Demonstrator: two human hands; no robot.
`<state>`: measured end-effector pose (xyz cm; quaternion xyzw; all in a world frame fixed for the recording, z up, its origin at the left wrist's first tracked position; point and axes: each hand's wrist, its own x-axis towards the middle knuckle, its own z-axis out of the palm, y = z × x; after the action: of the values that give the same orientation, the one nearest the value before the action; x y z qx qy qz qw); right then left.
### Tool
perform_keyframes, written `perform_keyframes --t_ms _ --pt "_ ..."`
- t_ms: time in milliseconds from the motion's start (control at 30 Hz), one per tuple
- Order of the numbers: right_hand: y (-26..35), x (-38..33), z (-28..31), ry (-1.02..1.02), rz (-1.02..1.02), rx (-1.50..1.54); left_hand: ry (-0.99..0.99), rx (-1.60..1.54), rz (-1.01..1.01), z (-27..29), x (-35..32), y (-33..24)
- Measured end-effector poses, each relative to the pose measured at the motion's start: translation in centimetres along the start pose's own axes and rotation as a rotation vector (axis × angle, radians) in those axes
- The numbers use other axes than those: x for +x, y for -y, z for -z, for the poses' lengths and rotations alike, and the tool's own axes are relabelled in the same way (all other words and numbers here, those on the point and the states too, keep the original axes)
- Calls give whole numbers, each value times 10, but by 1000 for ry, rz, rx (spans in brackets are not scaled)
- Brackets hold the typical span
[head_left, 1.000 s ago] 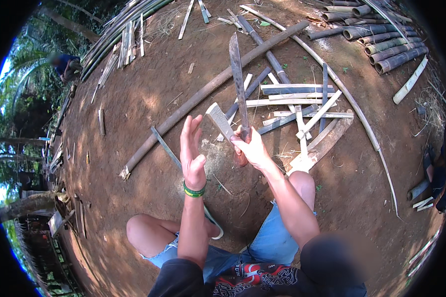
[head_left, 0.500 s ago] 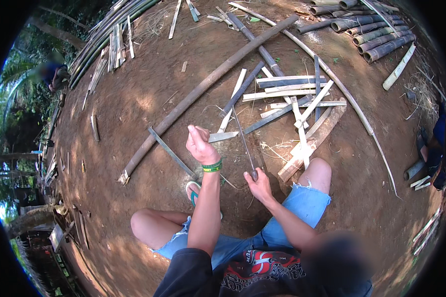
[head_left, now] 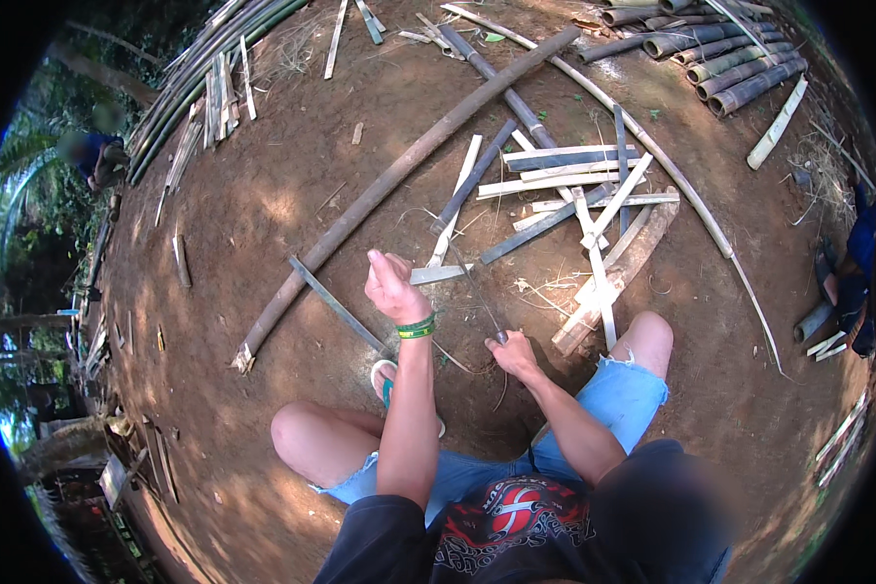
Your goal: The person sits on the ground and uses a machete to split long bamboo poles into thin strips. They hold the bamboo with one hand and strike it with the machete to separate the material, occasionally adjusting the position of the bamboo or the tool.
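My left hand (head_left: 397,290), with a green and yellow band at the wrist, is closed in front of me. A short pale bamboo strip (head_left: 442,273) sticks out from it to the right; the fingers hide its other end. My right hand (head_left: 514,354) is closed round the handle of a long, thin-bladed knife (head_left: 485,304). Its blade points away from me and to the left, reaching close to the strip's right end. Beyond my hands lies a loose heap of split bamboo pieces (head_left: 579,177), some pale, some dark.
A long dark pole (head_left: 409,165) crosses the dirt ground, with a dark strip (head_left: 336,304) against its near end. Thick bamboo tubes (head_left: 749,73) are stacked far right; long poles (head_left: 190,83) lie far left. Other people (head_left: 97,156) are at the left and right edges.
The knife blade has tilted, its far end now lower and closer to the strip. My left hand stays nearly in place with the strip. My knees and the view have shifted slightly.
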<state>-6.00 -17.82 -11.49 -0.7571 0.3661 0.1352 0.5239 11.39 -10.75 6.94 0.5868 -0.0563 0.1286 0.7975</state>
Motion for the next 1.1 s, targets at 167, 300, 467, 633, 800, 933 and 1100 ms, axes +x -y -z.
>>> perform_keyframes --t_ms 167,300,467,633,800,933,1100 --pt "34 -35 11 -87 229 92 116 -63 -2 -3 -5 5" --pt "26 -19 12 -10 102 104 40 -79 12 4 3 4" --pt "9 -26 -3 -90 170 55 41 -48 2 1 -6 4" --pt "7 -32 7 -43 94 61 47 -40 -25 -6 -10 8" --pt "-23 -5 -11 -128 -61 6 13 -13 -28 -18 1 9" --pt "26 -40 16 -97 118 160 25 -26 -52 -18 -1 15" --pt "-21 -4 -34 -258 45 49 -46 -58 -24 -28 6 19"
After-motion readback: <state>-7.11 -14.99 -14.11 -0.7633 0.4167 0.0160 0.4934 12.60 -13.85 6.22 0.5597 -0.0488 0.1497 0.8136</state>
